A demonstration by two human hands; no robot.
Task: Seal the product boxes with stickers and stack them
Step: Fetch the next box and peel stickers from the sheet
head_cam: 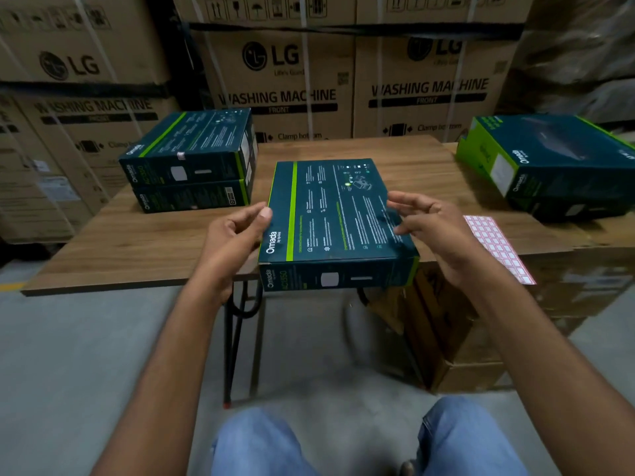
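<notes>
At the near edge of the surface point(137, 242) the box point(336, 214) hangs out past the lip a bit, so imo the risk is it tipping off toward the lap if a hand nudges it or lets go. The left hand point(233, 235) pinches its left edge, thumb on top, while the right hand point(433, 228) is loose and spread, fingertips point(398, 230) just touching the right edge, so the box sits between both. The sticker sheet point(498, 249) lies just right of that hand, and its near end seems to poke over too. Further back there's a two-box stack point(189, 166) on the left and more boxes point(549, 166) on the right
</notes>
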